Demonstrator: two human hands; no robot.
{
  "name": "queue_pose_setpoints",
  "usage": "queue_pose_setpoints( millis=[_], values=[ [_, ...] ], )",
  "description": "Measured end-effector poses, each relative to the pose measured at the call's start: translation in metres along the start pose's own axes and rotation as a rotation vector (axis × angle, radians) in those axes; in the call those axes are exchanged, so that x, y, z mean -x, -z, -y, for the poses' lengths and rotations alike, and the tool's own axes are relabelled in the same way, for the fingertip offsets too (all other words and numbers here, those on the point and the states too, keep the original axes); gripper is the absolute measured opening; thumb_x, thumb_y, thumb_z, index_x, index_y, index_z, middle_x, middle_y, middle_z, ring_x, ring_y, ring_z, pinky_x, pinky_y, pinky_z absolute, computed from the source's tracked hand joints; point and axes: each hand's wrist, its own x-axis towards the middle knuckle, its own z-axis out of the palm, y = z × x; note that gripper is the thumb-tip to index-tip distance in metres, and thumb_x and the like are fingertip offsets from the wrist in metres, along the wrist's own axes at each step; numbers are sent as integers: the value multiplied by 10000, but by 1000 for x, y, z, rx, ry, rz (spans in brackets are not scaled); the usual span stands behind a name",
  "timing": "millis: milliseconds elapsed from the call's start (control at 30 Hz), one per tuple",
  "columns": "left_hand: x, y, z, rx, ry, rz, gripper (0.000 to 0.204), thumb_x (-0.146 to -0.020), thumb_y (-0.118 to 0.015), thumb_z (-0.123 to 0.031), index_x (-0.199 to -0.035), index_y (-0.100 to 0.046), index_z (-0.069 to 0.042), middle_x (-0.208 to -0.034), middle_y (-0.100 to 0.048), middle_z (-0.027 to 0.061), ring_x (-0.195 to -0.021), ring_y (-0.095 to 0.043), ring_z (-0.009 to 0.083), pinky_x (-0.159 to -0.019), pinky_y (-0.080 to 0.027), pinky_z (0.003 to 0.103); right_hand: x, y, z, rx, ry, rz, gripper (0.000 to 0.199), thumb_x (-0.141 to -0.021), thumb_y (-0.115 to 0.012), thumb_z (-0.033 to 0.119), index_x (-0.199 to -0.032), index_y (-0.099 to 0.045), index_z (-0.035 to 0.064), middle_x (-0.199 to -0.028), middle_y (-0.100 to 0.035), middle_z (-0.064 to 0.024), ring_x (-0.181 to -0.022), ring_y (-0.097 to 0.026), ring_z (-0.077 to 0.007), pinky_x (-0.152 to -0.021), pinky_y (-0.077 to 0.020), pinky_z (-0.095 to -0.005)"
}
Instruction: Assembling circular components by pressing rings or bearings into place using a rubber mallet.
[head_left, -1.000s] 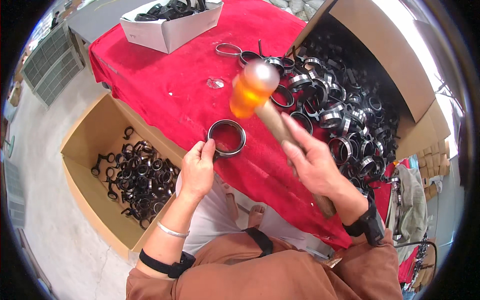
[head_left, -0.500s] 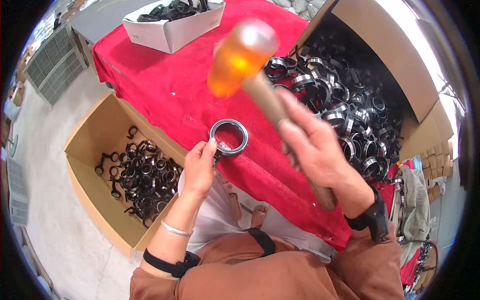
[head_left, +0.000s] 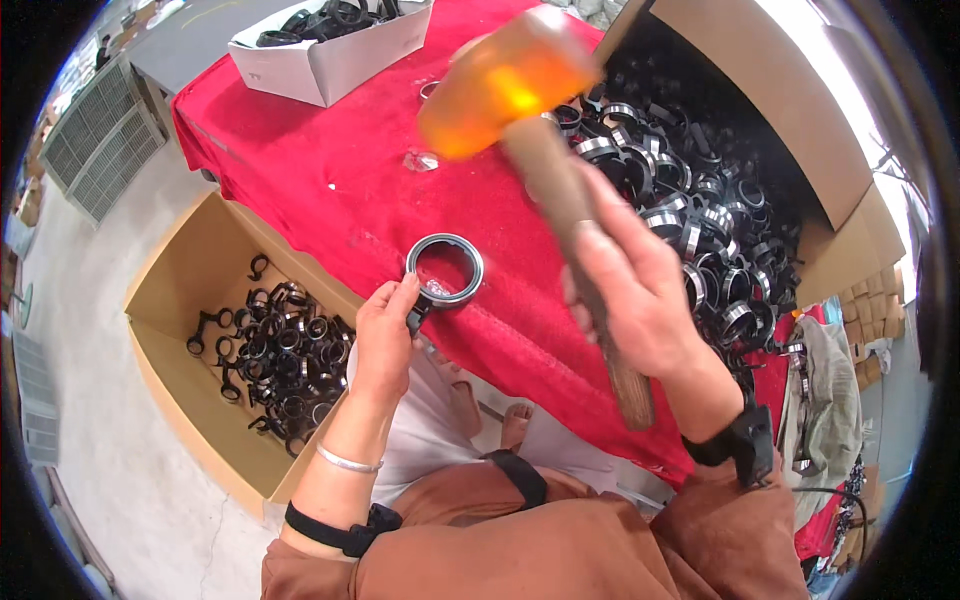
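Observation:
My left hand (head_left: 383, 330) pinches the short black tab of a round clamp ring (head_left: 478, 270). This ring has a grey-silver rim and lies at the near edge of the red-covered table, its opening facing up. My right hand (head_left: 640, 290) is wrapped round the wooden handle of a mallet (head_left: 552, 175). The mallet's translucent orange head, blurred by motion, is raised above the table, beyond the ring and apart from it. A small clear scrap (head_left: 421, 160) rests on the cloth beyond the ring.
An open cardboard box (head_left: 160, 290) of black rings stands low on the left. A large carton (head_left: 775, 85) on the right has a heap of black and silver rings (head_left: 690, 215) at its mouth. A white box (head_left: 330, 65) with black parts sits at the far left of the red cloth (head_left: 290, 150).
The mallet has swung slightly away and to the right, its head tilting. The small scrap beyond the ring has come into sight. My left hand keeps hold of the ring; the whole view shifts slightly.

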Motion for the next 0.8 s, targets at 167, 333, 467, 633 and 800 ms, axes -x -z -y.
queue_pose_setpoints(
  millis=[167, 333, 467, 633, 800],
  values=[
    [3, -5, -3, -14, -11, 37, 238, -902, -525, -274, -728, -570, -118, -619, -502, -70, -501, -412, 12, -410, -306, 181, 35, -11, -57, -45, -278, 13, 494, -951, -394, 207, -1415, -237, 145, -670, -523, -38, -479, -482, -86, -434, -424, -219],
    [-6, 1, 6, -57, -14, 7, 253, -898, -528, -291, -708, -553, -126, -616, -474, -77, -497, -392, 13, -412, -299, 178, 35, 4, -28, -199, -328, -68, 499, -956, -398, 236, -1416, -230, 141, -677, -515, -21, -501, -485, -80, -441, -425, -212],
    [1, 3, 3, -54, -11, -3, 270, -894, -535, -301, -691, -551, -124, -598, -462, -79, -488, -392, 17, -411, -306, 182, 53, -4, -17, -350, -17, -216, 493, -959, -389, 211, -1417, -224, 134, -635, -507, -18, -473, -469, -79, -433, -414, -212],
    [-3, -1, 0, -66, 1, 20, 277, -891, -543, -310, -691, -552, -117, -588, -464, -66, -475, -402, 29, -408, -326, 189, 72, -13, -52, -224, -422, -78, 511, -951, -393, 192, -1425, -208, 145, -665, -517, -19, -476, -470, -68, -434, -418, -217],
    [-5, 6, 2, -32, -20, -6, 279, -893, -541, -308, -697, -557, -110, -574, -457, -56, -465, -404, 35, -405, -326, 190, 77, -4, -26, -206, -102, -185, 516, -949, -363, 200, -1422, -185, 98, -674, -520, -54, -483, -480, -99, -437, -420, -216]
  ],
)
